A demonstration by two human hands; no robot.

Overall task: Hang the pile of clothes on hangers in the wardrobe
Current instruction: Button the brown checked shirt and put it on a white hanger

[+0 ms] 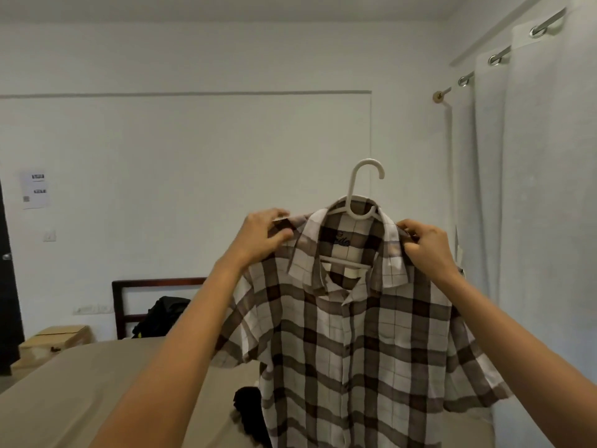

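Up in front of the wall, a checked shirt (355,334) hangs on a white hanger (361,202), held high over the bed (80,383). Both hands hold it up by the shoulders.

Left hand (261,234) pinches the shirt's shoulder w/ thumb and fingers closed on the cloth, right at the hanger's end, which pokes out a bit by the fingertips. Right hand (426,247) does the same on the other shoulder, fingers closed tight on the cloth near the collar. Prob. this is so the shirt sits even on both sides & doesn't slide off.

Hook points up and is free, not on any rail. Shirt front faces the camera, buttons down the middle look done up, top one open. Short sleeves hang loose on each side. Held high like this, the bottom hem prob. stays clear of the bed, but the hem is out of the picture, so can't tell.

Something dark (252,412) lies on the bed, partly behind the shirt, maybe more clothes to hang. Can't tell what it is. A black bag (161,315) sits past the bed's far end and a white curtain (533,189) hangs on the right.

No wardrobe in view. So this shirt looks ready, but it is not hung up yet. Next step, I think: carry it to the wardrobe & hook it on.
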